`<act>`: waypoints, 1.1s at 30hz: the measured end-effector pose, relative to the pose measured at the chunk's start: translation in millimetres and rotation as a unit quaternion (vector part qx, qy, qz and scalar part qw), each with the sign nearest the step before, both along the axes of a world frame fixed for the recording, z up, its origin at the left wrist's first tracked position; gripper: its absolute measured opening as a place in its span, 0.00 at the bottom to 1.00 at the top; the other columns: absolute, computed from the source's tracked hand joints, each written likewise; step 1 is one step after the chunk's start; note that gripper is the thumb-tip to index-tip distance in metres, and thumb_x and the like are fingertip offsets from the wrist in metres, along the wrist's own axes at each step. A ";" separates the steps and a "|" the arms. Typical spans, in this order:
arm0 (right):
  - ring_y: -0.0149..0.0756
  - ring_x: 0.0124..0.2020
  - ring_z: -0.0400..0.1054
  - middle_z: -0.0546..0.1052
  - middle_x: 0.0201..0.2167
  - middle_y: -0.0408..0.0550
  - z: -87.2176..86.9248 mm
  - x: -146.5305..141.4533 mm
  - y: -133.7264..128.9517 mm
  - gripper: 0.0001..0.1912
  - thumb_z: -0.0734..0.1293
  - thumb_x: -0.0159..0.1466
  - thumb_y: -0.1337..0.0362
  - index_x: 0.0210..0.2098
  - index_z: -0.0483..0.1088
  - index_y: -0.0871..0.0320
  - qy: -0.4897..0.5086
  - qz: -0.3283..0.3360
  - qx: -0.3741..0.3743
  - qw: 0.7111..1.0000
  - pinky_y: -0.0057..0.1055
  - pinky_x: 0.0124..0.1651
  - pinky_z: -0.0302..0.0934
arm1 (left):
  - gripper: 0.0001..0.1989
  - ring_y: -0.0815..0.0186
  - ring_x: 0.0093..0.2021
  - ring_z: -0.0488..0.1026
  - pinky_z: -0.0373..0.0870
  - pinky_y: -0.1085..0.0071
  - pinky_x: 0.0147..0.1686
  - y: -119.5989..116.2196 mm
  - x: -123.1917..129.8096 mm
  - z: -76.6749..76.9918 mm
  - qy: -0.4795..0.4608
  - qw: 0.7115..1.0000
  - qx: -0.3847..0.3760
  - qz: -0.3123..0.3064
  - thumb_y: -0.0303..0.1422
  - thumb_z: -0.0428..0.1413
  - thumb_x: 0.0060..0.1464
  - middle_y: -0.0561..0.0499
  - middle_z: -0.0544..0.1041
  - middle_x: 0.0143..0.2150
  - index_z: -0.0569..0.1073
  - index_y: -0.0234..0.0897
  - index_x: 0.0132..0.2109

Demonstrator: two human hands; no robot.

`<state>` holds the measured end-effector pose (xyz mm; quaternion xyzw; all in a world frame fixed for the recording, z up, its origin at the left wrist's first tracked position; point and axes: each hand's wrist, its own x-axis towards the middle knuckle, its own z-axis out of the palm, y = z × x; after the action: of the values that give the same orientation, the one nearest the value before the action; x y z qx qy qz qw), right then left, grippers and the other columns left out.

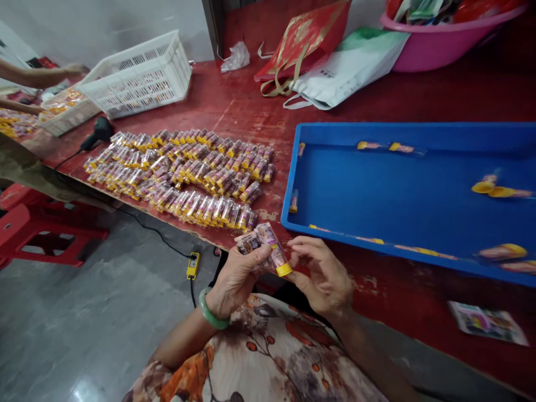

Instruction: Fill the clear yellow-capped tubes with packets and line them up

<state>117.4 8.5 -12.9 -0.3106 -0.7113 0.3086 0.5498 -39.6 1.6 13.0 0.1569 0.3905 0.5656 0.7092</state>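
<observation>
My left hand (pixel 240 273), with a green bangle at its wrist, is closed round a small clear tube (pixel 273 249) with a yellow cap and a printed sleeve. A few flat printed sleeves (pixel 247 241) are pinched in the same hand, beside the tube. Close to the yellow cap, my right hand (pixel 324 276) has its fingers loosely curled and apart, and I see nothing in it. Many like tubes (pixel 196 162) lie in packed rows on the red table (pixel 234 117), beyond my left hand. To the right, a blue tray (pixel 377 190) holds several scattered yellow-capped tubes.
A white crate (pixel 142 78) and a black heat gun (pixel 100 132) stand at the left. Bags (pixel 347 67) and a pink basin (pixel 444 47) sit at the back. A printed packet (pixel 488 322) lies right. A co-worker's arms (pixel 37 73) reach in far left.
</observation>
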 end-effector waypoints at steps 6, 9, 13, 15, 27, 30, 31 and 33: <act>0.38 0.41 0.72 0.76 0.41 0.50 2.5 -6.8 -4.6 0.18 0.65 0.60 0.75 0.48 0.71 0.53 -0.056 -0.111 0.109 0.986 0.36 0.40 0.70 | 0.15 0.66 0.34 0.75 0.74 0.71 0.35 -5.0 6.3 -1.4 -0.015 0.999 0.009 -0.040 0.31 0.69 0.42 0.50 0.78 0.34 0.77 0.33 0.39; 0.37 0.38 0.74 0.77 0.40 0.49 2.9 -10.6 -7.4 0.19 0.65 0.59 0.77 0.46 0.72 0.52 -0.044 -0.135 0.122 0.982 0.34 0.37 0.71 | 0.14 0.66 0.34 0.75 0.75 0.71 0.35 -7.6 7.8 -1.2 -0.008 0.999 0.018 -0.049 0.31 0.68 0.43 0.50 0.78 0.35 0.77 0.33 0.39; 0.37 0.36 0.74 0.78 0.39 0.48 3.7 -11.7 -11.1 0.18 0.66 0.59 0.76 0.44 0.74 0.50 -0.048 -0.167 0.125 0.977 0.34 0.35 0.71 | 0.14 0.66 0.34 0.75 0.75 0.71 0.35 -9.6 8.8 0.2 0.001 0.998 0.024 -0.053 0.32 0.68 0.43 0.49 0.79 0.35 0.78 0.33 0.38; 0.37 0.35 0.75 0.78 0.39 0.47 5.2 -12.0 -12.2 0.17 0.66 0.59 0.76 0.43 0.74 0.51 -0.046 -0.172 0.126 0.976 0.33 0.34 0.72 | 0.14 0.66 0.34 0.75 0.75 0.70 0.35 -10.4 9.5 0.2 0.002 0.998 0.020 -0.054 0.32 0.68 0.43 0.49 0.79 0.35 0.78 0.33 0.38; 0.37 0.35 0.76 0.80 0.38 0.48 -5.2 -10.1 -16.9 0.15 0.67 0.59 0.78 0.42 0.75 0.56 -0.107 -0.240 0.212 0.941 0.31 0.36 0.71 | 0.15 0.67 0.34 0.75 0.76 0.72 0.34 -12.9 13.7 -5.8 -0.005 0.998 0.019 -0.060 0.31 0.67 0.45 0.48 0.78 0.36 0.77 0.32 0.41; 0.37 0.35 0.76 0.80 0.38 0.48 -9.5 -8.1 -16.7 0.15 0.66 0.59 0.76 0.43 0.75 0.56 -0.133 -0.248 0.234 0.931 0.32 0.37 0.71 | 0.14 0.67 0.33 0.75 0.75 0.72 0.33 -13.6 15.1 -3.2 -0.009 0.998 0.017 -0.059 0.31 0.68 0.45 0.48 0.79 0.36 0.77 0.31 0.40; 0.37 0.35 0.76 0.80 0.38 0.48 -10.2 -8.1 -16.6 0.15 0.66 0.59 0.77 0.43 0.75 0.57 -0.140 -0.249 0.239 0.928 0.32 0.38 0.71 | 0.14 0.67 0.33 0.75 0.75 0.72 0.33 -14.0 15.6 -2.3 -0.010 0.998 0.015 -0.058 0.31 0.68 0.45 0.48 0.79 0.35 0.77 0.31 0.40; 0.37 0.36 0.76 0.80 0.38 0.49 -10.3 -9.1 -16.1 0.14 0.67 0.58 0.77 0.42 0.75 0.58 -0.148 -0.253 0.245 0.924 0.32 0.39 0.70 | 0.15 0.67 0.32 0.75 0.75 0.71 0.34 -14.3 16.0 -1.4 -0.011 0.998 0.011 -0.059 0.31 0.68 0.44 0.48 0.78 0.34 0.77 0.31 0.39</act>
<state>108.3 -7.6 -23.3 -0.3778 -0.7360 -0.0743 0.5568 -23.7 -12.7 11.6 0.1812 0.3664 0.5288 0.7439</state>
